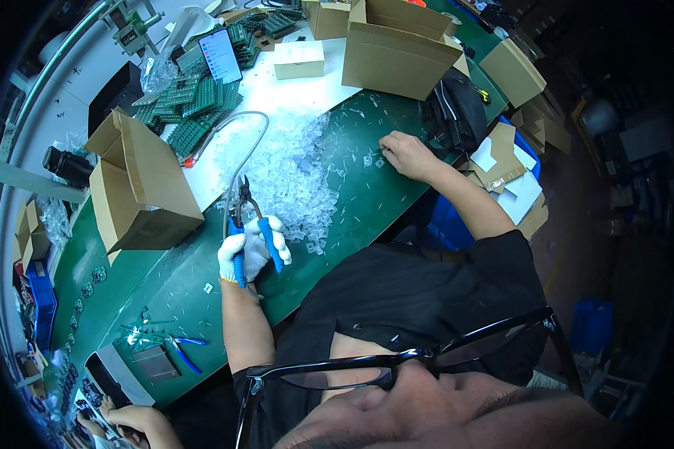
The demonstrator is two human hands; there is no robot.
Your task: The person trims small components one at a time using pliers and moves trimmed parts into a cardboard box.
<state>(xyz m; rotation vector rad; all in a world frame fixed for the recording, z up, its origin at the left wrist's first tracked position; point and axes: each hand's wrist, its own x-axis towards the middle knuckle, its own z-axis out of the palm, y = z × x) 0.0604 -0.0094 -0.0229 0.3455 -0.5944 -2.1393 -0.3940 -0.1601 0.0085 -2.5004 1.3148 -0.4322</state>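
My left hand (253, 251), in a white knit glove, holds a pair of side cutters (245, 196) with blue grips, handles spread and the dark jaws pointing away from me. A thin grey cable (253, 142) loops up beside the cutters. Just beyond lies a broad heap of small clear plastic pieces (296, 179). My bare right hand (408, 156) rests at the right side of the green tabletop, its fingers curled together. Small clear pieces (368, 161) lie close to its fingertips; whether it grips one is too small to tell.
Cardboard boxes stand left (146, 191) and far right (397, 52) of the heap. Green circuit boards (195, 101), a lit phone (220, 56) and a small cream box (299, 60) lie at the back. A black bag (457, 112) sits right. Blue-handled pliers (183, 353) lie near another person's hands (127, 419).
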